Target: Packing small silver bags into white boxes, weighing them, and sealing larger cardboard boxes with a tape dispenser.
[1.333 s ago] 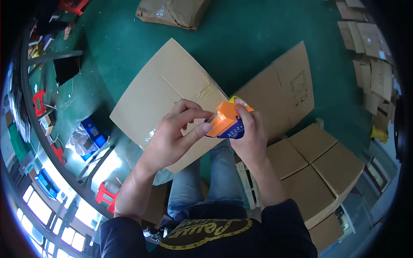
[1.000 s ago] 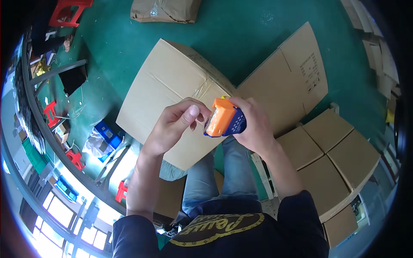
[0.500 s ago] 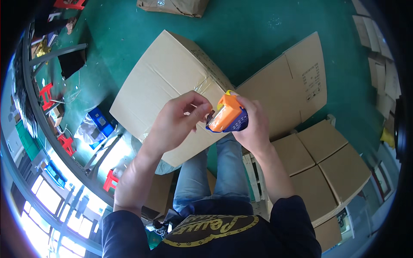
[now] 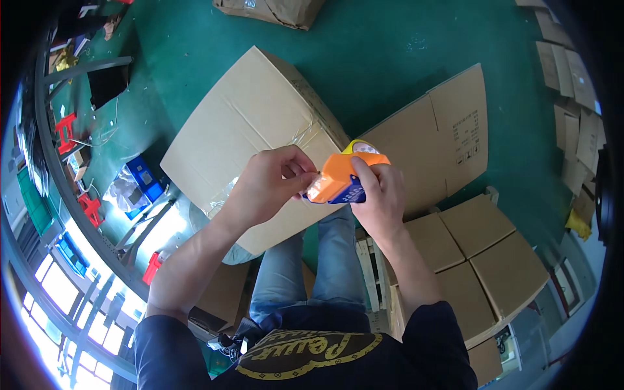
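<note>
My right hand (image 4: 380, 197) is wrapped round an orange and blue tape dispenser (image 4: 338, 174) with a yellow-rimmed roll of tape on it. At the dispenser's left end, the thumb and forefinger of my left hand (image 4: 276, 179) are pinched together. Whatever lies between those fingertips is too small to make out; it may be clear tape. Beneath both hands stands a large brown cardboard box (image 4: 231, 110), with strips of shiny clear tape across its top.
A flattened cardboard sheet (image 4: 429, 140) leans at the right of the box. Several closed boxes (image 4: 481, 260) are stacked at the lower right. A wrapped parcel (image 4: 276, 10) lies at the far edge. Blue bins (image 4: 146, 179) and a grey metal frame (image 4: 84, 214) are at the left.
My right hand has turned the dispenser, so its yellow-rimmed roll shows more at the upper right. My left hand stays pinched at its end. The view has shifted slightly.
</note>
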Tool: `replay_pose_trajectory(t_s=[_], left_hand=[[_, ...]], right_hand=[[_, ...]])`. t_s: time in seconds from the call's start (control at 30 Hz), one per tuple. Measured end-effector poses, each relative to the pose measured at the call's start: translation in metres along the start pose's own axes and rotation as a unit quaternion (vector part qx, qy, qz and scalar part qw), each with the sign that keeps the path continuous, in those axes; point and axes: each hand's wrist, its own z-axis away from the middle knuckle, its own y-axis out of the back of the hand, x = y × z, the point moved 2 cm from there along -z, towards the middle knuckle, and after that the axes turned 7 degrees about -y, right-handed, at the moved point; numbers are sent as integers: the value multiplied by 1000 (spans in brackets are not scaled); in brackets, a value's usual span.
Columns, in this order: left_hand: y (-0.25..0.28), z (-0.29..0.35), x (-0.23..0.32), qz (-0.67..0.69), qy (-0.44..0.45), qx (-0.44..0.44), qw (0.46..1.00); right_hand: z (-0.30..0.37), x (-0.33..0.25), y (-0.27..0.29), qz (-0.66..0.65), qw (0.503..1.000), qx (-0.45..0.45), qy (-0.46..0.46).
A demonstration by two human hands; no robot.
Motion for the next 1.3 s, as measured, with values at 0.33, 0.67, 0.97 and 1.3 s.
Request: replay_pose_trajectory(t_s=[0.33,0.67,0.97,1.3], left_hand=[[185,-119,36,-306,-64,-15,950],[250,-226,33,-258,194,-107,940],[220,-241,-58,-456,209,78,861],[70,-192,-16,-667,-118,18,735]], right_hand=[[49,32,41,-46,911,-241,-331],[55,50,18,-64,876,-301,-372],[45,71,8,-62,875,-332,-346],[60,106,28,-146,868,-307,-362]])
